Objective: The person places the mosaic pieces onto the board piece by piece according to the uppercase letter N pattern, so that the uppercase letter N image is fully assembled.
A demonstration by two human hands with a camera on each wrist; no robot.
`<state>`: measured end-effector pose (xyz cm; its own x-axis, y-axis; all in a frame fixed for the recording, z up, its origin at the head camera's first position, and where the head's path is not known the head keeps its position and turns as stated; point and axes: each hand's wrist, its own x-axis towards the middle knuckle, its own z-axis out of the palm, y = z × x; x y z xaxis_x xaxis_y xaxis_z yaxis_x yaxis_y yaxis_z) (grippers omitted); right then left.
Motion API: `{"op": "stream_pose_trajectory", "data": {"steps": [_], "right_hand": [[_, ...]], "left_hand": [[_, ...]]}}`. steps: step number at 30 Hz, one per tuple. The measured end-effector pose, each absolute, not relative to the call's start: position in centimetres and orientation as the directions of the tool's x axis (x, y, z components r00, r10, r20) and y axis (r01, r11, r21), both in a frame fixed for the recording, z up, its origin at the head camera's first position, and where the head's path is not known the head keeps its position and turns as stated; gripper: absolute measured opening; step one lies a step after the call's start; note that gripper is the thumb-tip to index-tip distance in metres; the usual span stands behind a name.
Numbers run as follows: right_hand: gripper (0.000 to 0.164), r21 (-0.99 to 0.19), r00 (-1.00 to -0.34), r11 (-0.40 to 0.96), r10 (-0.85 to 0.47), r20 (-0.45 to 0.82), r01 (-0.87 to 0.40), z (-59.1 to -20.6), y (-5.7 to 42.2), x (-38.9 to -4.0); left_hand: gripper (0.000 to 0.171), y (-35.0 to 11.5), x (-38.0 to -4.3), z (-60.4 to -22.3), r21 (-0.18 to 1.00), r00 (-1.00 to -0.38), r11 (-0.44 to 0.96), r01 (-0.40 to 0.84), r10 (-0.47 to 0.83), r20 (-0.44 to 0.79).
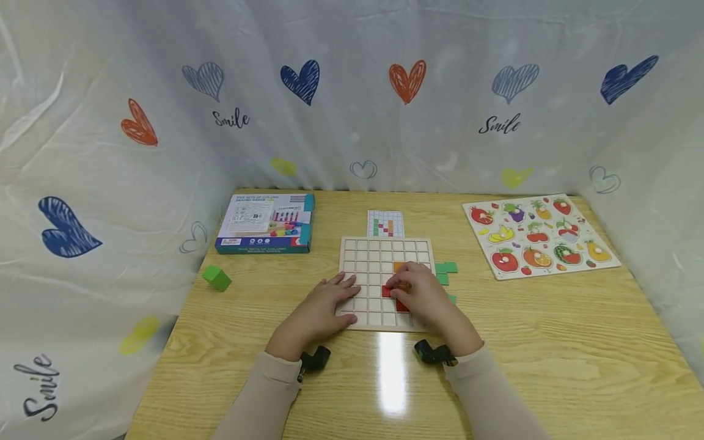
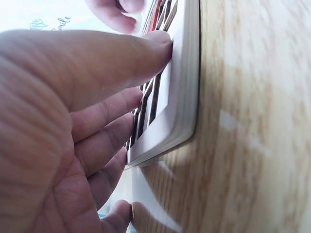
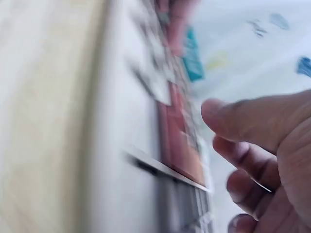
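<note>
A wooden grid board (image 1: 374, 264) lies on the table in front of me. My left hand (image 1: 321, 308) rests flat across its left edge, fingers spread over the outer cells, thumb near the lower corner. Over the board's right side is my right hand (image 1: 426, 296), fingers bent, just above red tiles (image 1: 403, 307) set in the grid. The right wrist view, though blurred, shows its thumb (image 3: 228, 116) and fingers apart with nothing between them. An orange tile (image 1: 398, 267) peeks out above the right hand, which hides part of the grid. Green tiles (image 1: 448, 267) lie at the board's right edge.
A pattern card (image 1: 385, 223) with coloured squares lies beyond the board. At the back left are a toy box (image 1: 266, 223) and a green block (image 1: 217, 278). The fruit puzzle board (image 1: 525, 235) lies at the right. A printed curtain (image 1: 352, 122) hangs behind the table.
</note>
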<state>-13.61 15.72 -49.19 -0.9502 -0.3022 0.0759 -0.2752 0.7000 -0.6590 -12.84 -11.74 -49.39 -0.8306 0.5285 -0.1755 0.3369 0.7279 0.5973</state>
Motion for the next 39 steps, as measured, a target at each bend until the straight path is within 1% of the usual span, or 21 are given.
{"op": "stream_pose_trajectory", "data": {"steps": [3, 7, 9, 11, 15, 18, 23, 33, 39], "right_hand": [[0.014, -0.707, -0.954, 0.658, -0.291, 0.078, -0.259, -48.4, 17.7, -13.3], [0.017, -0.699, -0.966, 0.680, -0.252, 0.061, -0.221, -47.4, 21.4, -12.3], [0.016, -0.689, -0.970, 0.699, -0.244, 0.022, -0.192, -47.2, 23.0, -11.6], [0.015, -0.683, -0.968, 0.714, -0.247, -0.043, -0.152, -47.3, 24.5, -10.7], [0.015, -0.693, -0.951, 0.715, -0.269, -0.152, -0.092, -47.9, 26.3, -8.9], [0.019, -0.705, -0.944, 0.707, -0.270, -0.190, -0.060, -48.5, 26.7, -7.9], [0.023, -0.705, -0.945, 0.707, -0.260, -0.198, -0.047, -49.1, 26.7, -7.1], [0.016, -0.702, -0.948, 0.710, -0.255, -0.192, -0.049, -48.9, 26.2, -7.1], [0.017, -0.694, -0.956, 0.717, -0.241, -0.167, -0.060, -48.9, 26.3, -7.0]], "left_hand": [[0.064, -11.7, -12.7, -49.3, 0.603, -0.831, 0.728, 0.327, 0.525, -0.183], [0.065, -11.8, -12.8, -49.4, 0.604, -0.829, 0.724, 0.333, 0.530, -0.179], [0.065, -11.9, -12.8, -49.5, 0.601, -0.828, 0.725, 0.337, 0.532, -0.178], [0.065, -11.9, -12.9, -49.5, 0.604, -0.827, 0.722, 0.338, 0.534, -0.174], [0.065, -11.9, -12.9, -49.5, 0.607, -0.826, 0.719, 0.340, 0.536, -0.172], [0.065, -11.9, -12.9, -49.6, 0.608, -0.827, 0.720, 0.335, 0.534, -0.177], [0.065, -11.9, -12.9, -49.7, 0.606, -0.827, 0.722, 0.332, 0.532, -0.180], [0.065, -11.8, -12.8, -49.5, 0.613, -0.833, 0.721, 0.322, 0.524, -0.178], [0.065, -11.9, -12.8, -49.6, 0.616, -0.830, 0.715, 0.332, 0.532, -0.170]]}}
